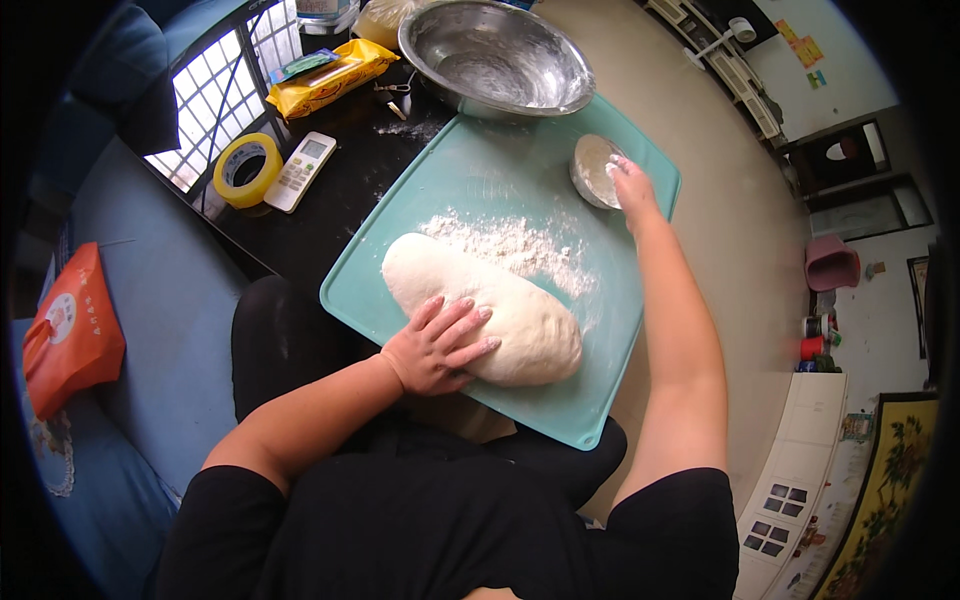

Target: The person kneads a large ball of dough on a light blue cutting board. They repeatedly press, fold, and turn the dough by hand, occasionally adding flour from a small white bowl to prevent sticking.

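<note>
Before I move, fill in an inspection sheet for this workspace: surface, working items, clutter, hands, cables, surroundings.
Surface: teal mat, dusted with white powder; black table shows beside it.
Working items: long dough piece lying on the mat; small bowl near the mat's far right, pale contents inside.
Clutter: large metal basin behind the mat; yellow packet, tape roll and white remote control on the table.
Hands: left hand spread on the dough; right hand has its fingers at the small bowl's rim, grip unclear.
Cables: nothing seen.
Surroundings: blue seat with orange bag on the left; pale floor on the right.
</note>
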The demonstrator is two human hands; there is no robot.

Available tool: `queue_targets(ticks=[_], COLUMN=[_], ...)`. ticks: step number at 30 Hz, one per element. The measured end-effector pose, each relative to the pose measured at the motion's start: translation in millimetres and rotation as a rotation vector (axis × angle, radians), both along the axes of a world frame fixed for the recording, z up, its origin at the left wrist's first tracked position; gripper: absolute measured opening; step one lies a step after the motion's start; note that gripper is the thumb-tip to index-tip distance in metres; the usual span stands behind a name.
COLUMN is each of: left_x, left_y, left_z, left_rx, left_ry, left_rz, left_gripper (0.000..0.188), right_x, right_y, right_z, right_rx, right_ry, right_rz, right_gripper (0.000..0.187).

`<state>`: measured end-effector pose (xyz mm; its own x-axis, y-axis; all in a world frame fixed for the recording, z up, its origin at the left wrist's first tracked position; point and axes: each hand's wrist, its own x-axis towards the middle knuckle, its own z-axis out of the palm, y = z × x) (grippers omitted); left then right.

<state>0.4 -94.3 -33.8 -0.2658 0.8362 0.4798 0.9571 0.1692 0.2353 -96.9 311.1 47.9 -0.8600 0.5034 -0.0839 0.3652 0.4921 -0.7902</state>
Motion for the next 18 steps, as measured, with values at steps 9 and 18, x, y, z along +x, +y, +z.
queue_targets(ticks=[9, 18], left_x=[-35.8, -120.7], left_y=[51.5, 150.6], left_z=[37.7, 95.7], left_rx=[-0.197, -0.229], left_ry=[0.144, -0.091], left_rz=[0.096, 0.513], left_gripper=[0.079, 0.048], right_x=[163.3, 167.1], right_y=[-120.7, -134.9], right_z=[-1.9, -19.3], right_rx=[0.303, 0.716], right_ry=[0.098, -0.172], right_rz=[0.296, 0.146], right_gripper=[0.056, 0.109])
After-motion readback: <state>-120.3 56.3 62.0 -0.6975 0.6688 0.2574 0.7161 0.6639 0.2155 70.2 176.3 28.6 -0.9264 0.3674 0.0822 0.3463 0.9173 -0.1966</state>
